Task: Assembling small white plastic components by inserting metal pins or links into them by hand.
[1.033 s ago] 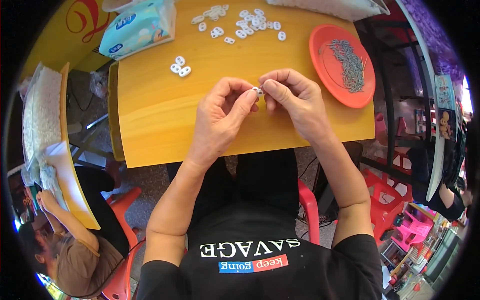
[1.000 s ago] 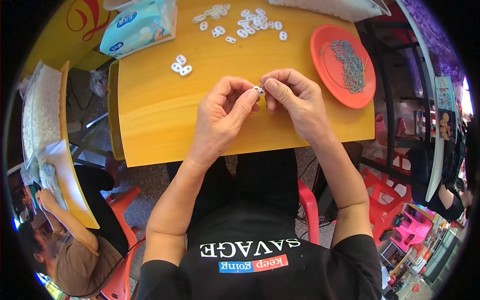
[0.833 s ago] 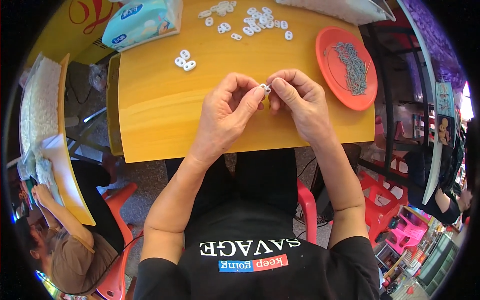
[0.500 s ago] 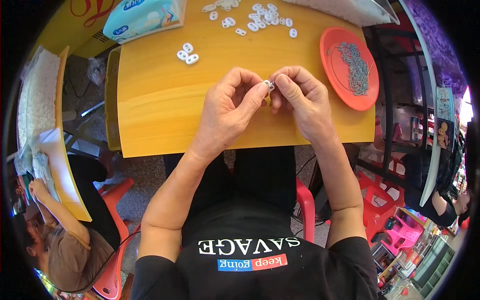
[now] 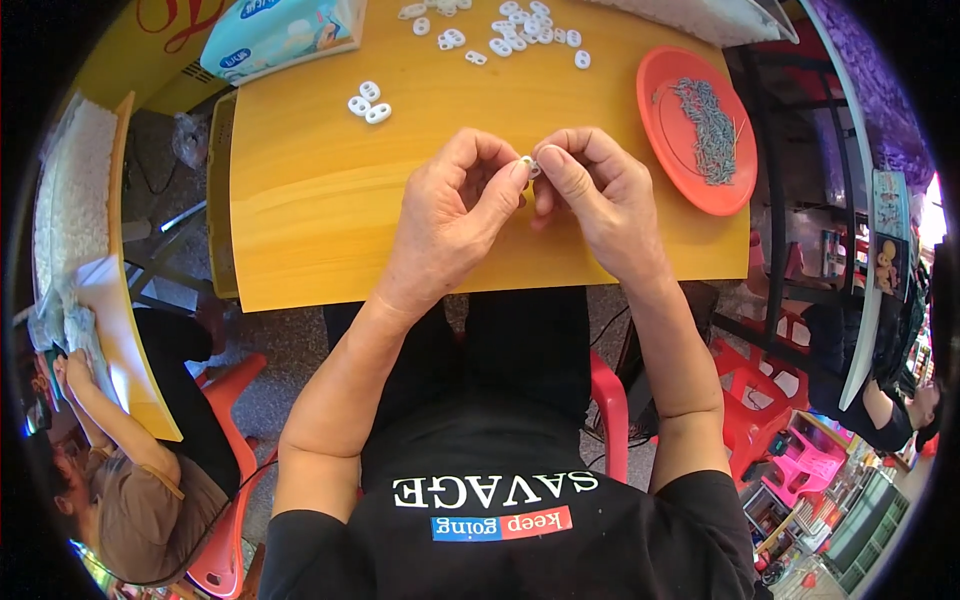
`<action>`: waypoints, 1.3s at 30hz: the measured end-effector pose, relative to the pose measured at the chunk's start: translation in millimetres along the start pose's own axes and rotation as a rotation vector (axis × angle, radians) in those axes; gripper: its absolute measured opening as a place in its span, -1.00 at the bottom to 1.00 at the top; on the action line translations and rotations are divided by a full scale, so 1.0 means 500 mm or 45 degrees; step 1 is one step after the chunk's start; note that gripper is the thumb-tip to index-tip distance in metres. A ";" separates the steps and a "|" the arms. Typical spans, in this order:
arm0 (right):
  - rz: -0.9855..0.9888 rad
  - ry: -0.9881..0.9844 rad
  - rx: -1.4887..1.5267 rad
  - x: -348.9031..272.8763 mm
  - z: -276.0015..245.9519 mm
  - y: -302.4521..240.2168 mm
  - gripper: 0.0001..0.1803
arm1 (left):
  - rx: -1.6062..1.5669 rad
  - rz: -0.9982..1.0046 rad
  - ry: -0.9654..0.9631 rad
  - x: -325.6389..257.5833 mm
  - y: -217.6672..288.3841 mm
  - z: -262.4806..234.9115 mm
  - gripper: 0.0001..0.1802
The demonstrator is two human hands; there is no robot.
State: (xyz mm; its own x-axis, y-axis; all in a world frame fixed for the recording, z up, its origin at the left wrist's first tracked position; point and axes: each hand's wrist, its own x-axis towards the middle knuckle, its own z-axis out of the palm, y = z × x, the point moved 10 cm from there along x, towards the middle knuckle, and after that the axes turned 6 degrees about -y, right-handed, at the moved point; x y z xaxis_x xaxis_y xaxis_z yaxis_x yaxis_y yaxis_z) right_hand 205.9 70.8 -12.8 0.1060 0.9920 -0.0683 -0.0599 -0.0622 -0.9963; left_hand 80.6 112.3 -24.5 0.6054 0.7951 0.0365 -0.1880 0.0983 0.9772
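My left hand [image 5: 455,215] and my right hand [image 5: 598,195] meet fingertip to fingertip over the yellow table [image 5: 320,210]. Together they pinch one small white plastic piece [image 5: 530,165], and both hands grip it. Most of the piece is hidden by my thumbs and forefingers. Several more white pieces [image 5: 505,25] lie scattered at the far edge of the table. A group of three white pieces [image 5: 367,102] sits apart at the far left. An orange plate [image 5: 665,125] to the right of my right hand holds a heap of thin grey metal parts [image 5: 708,130].
A blue and white soft pack [image 5: 280,30] lies at the table's far left corner. Red plastic chairs [image 5: 745,400] stand beside and under me. Another person [image 5: 130,490] sits at lower left by a second yellow table [image 5: 115,330]. A third person [image 5: 890,400] is at the right.
The view has shifted so the table and hands sit slightly lower and rightward in the picture. My hands stay together on the small white piece, fingers working it only slightly.
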 end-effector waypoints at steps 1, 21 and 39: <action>-0.007 -0.004 -0.014 -0.001 0.001 0.000 -0.80 | -0.001 0.013 -0.001 0.000 0.000 0.000 -0.89; 0.033 0.091 0.240 0.001 0.010 0.022 -0.77 | 0.108 0.085 0.081 0.005 0.007 -0.009 -0.87; -0.172 0.112 -0.159 -0.013 0.011 -0.012 -0.83 | -0.035 0.028 -0.026 0.001 0.011 -0.004 -0.83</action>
State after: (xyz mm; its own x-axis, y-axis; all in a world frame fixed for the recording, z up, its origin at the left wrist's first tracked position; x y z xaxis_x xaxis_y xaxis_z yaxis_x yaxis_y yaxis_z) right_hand 200.0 65.3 -6.1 0.1913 0.9792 0.0675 0.0839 0.0521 -0.9951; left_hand 78.4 114.2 -19.7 0.6163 0.7851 0.0623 -0.2222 0.0975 0.9701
